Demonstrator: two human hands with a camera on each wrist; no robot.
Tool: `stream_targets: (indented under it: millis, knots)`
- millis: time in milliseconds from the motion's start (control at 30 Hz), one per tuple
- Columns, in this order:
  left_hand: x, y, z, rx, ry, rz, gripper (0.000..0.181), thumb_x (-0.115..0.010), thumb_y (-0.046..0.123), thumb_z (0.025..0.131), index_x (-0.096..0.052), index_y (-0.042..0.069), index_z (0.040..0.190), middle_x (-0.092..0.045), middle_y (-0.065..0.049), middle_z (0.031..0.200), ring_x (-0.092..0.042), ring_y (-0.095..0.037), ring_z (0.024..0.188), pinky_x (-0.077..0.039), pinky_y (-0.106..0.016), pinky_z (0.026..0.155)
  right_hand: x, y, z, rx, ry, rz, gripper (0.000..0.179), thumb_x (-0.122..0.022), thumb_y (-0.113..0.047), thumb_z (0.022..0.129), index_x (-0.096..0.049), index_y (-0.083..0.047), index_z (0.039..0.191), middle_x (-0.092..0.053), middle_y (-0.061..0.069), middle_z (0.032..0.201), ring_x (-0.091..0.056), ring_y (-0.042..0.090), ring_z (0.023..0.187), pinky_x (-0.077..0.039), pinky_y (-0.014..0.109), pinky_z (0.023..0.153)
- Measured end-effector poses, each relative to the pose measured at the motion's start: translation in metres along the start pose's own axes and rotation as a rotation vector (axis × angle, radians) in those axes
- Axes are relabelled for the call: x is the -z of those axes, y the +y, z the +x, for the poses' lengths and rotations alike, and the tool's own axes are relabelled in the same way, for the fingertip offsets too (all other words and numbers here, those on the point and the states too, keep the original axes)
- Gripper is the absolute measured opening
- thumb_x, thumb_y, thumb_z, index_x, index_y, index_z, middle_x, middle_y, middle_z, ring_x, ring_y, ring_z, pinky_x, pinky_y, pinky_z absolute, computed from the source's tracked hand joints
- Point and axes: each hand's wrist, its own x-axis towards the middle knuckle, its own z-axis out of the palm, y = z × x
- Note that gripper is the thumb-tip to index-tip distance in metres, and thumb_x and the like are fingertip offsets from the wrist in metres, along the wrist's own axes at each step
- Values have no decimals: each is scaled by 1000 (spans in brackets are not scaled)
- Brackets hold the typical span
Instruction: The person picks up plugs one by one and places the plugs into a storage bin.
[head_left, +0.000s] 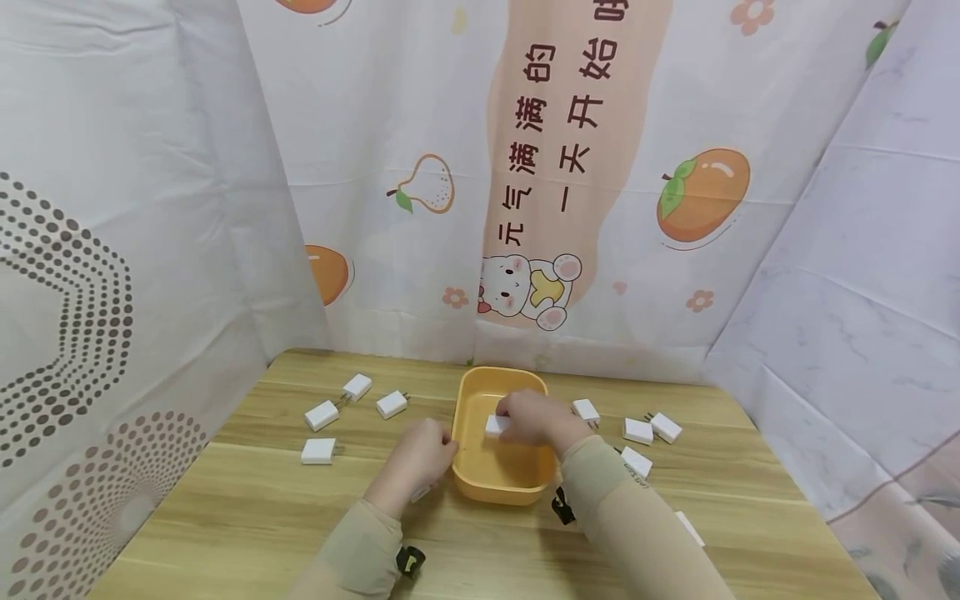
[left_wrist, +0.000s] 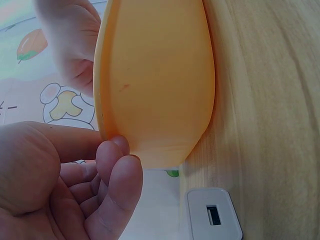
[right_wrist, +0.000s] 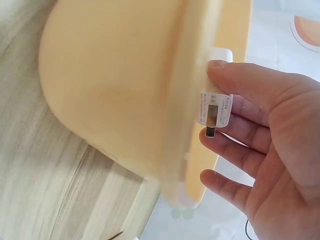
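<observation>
Sleeves (head_left: 645, 525) showing nearest, my left hand (head_left: 418, 460) is pinching the rim of the yellow box (head_left: 498, 494), and my right hand (head_left: 534, 418), thumb and fingers closed, is holding one charger (head_left: 494, 427) at its opening, many more chargers (head_left: 318, 451) lying outside on the table (head_left: 247, 517).

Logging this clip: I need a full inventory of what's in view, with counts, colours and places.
Wood-grain table: one, light brown, across the foreground.
Rounded open plastic bin: one, yellow-orange, mid-table.
Held boxy plastic plug charger: one, white, at the bin.
Loose boxy plastic plug chargers: eight plainly seen, white, four each side of the bin.
Partly hidden pieces: two, white, one each side; probably chargers.
Printed cloth sheets: several, mostly white, behind and at both sides.
Left hand: one, bare, pinching the bin's rim.
Right hand: one, bare, holding the charger.
Sleeves: two, beige, on the forearms.
Wrist fittings: two, black, beside the cuffs.
</observation>
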Motion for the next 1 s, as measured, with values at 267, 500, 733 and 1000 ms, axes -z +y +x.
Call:
stream_targets:
  millis: [267, 500, 733, 1000]
  knots:
    - [0, 1, 0, -3, -10, -3, 24, -57, 11, 101, -72, 3, 84, -57, -3, 53, -56, -15, 43, -44, -28, 42, 1, -5, -3, -17, -23, -34, 32, -80, -26, 88, -75, -13, 117, -70, -3, 107, -62, 17, 101, -51, 40, 91]
    - [0, -2, 2, -11, -19, -7, 25, -57, 12, 102, -72, 3, 83, -57, -3, 54, -56, -15, 42, -44, -27, 42, 4, -6, -5, -24, -47, 4, 43, -76, -26, 92, -69, -7, 129, -68, 6, 128, -60, 26, 122, -48, 47, 102]
    - [0, -3, 2, -18, -13, 2, 24, -57, 11, 101, -72, 3, 83, -57, -3, 53, -56, -15, 42, -44, -27, 41, 10, -5, -7, 3, -28, 11, 44, -76, -27, 92, -69, -5, 130, -69, 7, 126, -61, 26, 121, -48, 44, 102]
    - [0, -4, 3, -21, -14, 11, 25, -58, 12, 102, -71, 4, 82, -57, -3, 54, -58, -15, 43, -45, -28, 42, 25, -10, -10, 40, -20, 21, 43, -76, -25, 92, -68, -5, 129, -68, 10, 129, -61, 27, 121, -47, 44, 103]
